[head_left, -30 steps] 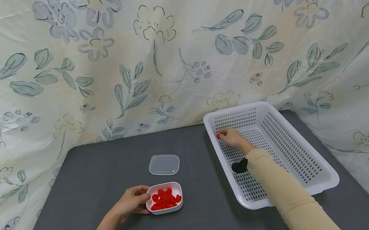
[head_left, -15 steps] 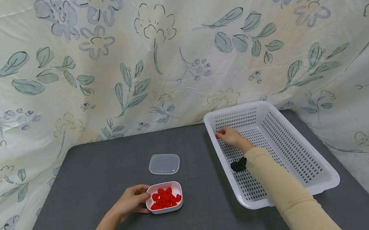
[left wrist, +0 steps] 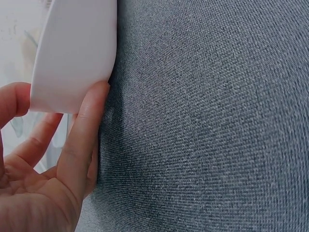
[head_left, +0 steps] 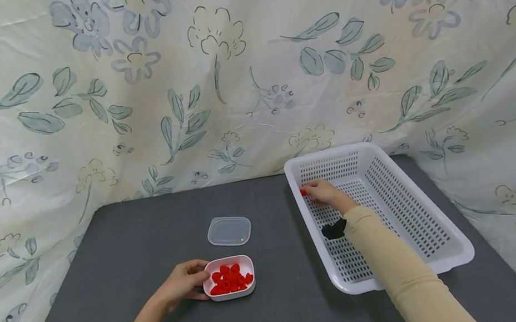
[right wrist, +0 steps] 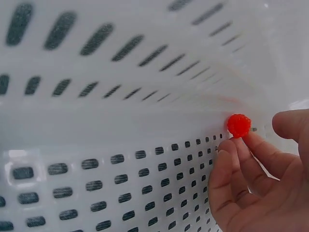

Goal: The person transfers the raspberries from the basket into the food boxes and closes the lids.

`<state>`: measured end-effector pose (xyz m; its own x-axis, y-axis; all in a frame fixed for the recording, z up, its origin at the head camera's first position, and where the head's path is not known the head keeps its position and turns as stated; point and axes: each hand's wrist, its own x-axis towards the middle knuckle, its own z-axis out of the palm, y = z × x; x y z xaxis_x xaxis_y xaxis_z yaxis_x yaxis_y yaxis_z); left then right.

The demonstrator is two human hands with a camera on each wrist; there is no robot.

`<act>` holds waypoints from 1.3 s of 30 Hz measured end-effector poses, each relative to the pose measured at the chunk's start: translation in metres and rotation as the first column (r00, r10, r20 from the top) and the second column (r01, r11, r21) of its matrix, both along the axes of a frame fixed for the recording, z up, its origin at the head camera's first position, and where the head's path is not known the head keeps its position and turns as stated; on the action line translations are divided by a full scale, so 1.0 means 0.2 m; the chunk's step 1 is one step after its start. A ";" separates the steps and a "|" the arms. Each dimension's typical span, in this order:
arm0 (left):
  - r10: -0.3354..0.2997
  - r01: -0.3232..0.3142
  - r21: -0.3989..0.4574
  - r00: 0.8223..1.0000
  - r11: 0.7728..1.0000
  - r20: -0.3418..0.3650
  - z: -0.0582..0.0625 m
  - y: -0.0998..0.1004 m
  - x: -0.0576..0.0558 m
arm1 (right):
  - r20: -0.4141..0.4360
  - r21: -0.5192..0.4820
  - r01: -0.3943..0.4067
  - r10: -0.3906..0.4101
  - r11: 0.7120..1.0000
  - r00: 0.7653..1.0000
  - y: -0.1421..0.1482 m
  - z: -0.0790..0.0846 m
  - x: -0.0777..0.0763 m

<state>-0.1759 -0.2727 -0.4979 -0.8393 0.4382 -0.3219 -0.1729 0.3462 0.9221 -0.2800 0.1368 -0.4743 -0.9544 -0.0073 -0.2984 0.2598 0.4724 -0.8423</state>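
In the head view my left hand (head_left: 183,282) holds the left end of a small white plastic container (head_left: 231,295), its fingertips on the outer wall and rim. Several red raspberries (head_left: 227,286) lie inside it. My right hand (head_left: 322,193) reaches into a white slotted basket (head_left: 315,253) at the right. One raspberry (right wrist: 239,125) sits at its fingertips by the basket's wall, low in the far left corner. The right wrist view shows the thumb (right wrist: 289,124) apart from that raspberry, with the other fingertips right below it.
A clear rectangular lid (head_left: 229,231) lies flat on the dark grey table (head_left: 148,234), behind the container. Raised walls surround the basket's perforated floor. Flowered fabric (head_left: 234,74) hangs behind and beside the table.
My right hand's fingers have shifted slightly left with the raspberry, toward the basket's left wall. The left hand and the container stay in place.
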 end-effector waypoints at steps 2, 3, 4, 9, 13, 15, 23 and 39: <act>0.002 -0.002 -0.001 1.000 1.000 0.002 0.00 0.00 0.00 | 0.024 -0.038 0.008 -0.007 0.999 1.000 0.00 0.00 0.00; 0.002 -0.002 -0.001 1.000 1.000 0.004 0.00 0.00 0.00 | 0.037 -0.055 0.014 -0.012 0.998 0.999 0.01 0.00 -0.01; 0.001 -0.001 0.001 1.000 1.000 0.005 0.00 0.00 0.00 | 0.049 -0.069 0.018 -0.015 0.997 0.999 0.01 0.00 -0.01; -0.005 0.005 0.006 1.000 1.000 0.010 0.01 0.00 -0.01 | 0.099 -0.099 0.036 -0.027 0.994 0.995 0.01 0.00 -0.01; 0.002 -0.002 0.009 1.000 1.000 0.012 0.01 0.01 -0.01 | 0.124 -0.118 0.047 -0.033 0.992 0.992 0.01 0.01 -0.03; 0.007 -0.007 0.010 1.000 1.000 0.015 0.01 0.02 -0.02 | 0.129 -0.131 0.053 -0.036 0.990 0.991 0.01 0.02 -0.04; 0.022 -0.023 0.017 1.000 1.000 0.017 0.01 0.05 -0.03 | 0.152 -0.228 0.068 -0.034 0.971 0.988 0.02 0.03 -0.08; 0.003 -0.003 0.025 1.000 1.000 -0.009 0.00 0.02 0.00 | 0.062 -0.169 -0.040 0.052 0.985 0.997 0.01 0.17 0.03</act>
<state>-0.1764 -0.2683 -0.4969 -0.8433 0.4436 -0.3036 -0.1659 0.3225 0.9319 -0.2748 0.1394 -0.4397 -0.9303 -0.1060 -0.3512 0.2983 0.3387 -0.8923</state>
